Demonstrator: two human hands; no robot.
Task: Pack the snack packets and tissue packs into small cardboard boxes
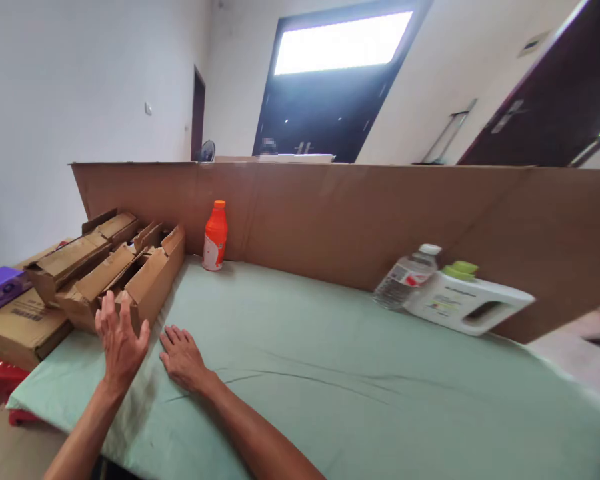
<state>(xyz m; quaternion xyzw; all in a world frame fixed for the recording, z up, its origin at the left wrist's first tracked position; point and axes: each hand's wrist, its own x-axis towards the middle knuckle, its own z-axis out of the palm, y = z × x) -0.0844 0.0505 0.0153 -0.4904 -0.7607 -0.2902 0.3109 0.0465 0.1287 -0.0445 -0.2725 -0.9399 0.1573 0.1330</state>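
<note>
Your left hand (121, 337) is hovering wide open, fingers spread and pointing up, gripping nothing; its fingertips are lying right against the near end of the open cardboard box (153, 277), though you cannot tell whether they are actually touching it. Your right hand (183, 357) is resting flat, palm down and fingers loosely extended, on the green cloth (330, 373) that is covering the table, just beside that same near end of the box on its right, and it is also holding nothing. The box itself is sitting at the left edge of the cloth with its flaps standing open, running from your hands back toward the cardboard wall (355, 213) that is standing upright along the far side. More opened cartons (67, 260) are crowding against the box's left side. Left of those, a flat carton (23, 330) is lying with a purple packet (0, 287) resting on its far end, and something red (3, 375) is showing below it. Just past the box's far end, an orange bottle (215, 237) is standing upright against the wall. Well to the right of the box, a clear bottle (405, 277) and a white jug (467, 300) with a green cap are lying tilted on their sides, touching each other at the foot of the wall.
</note>
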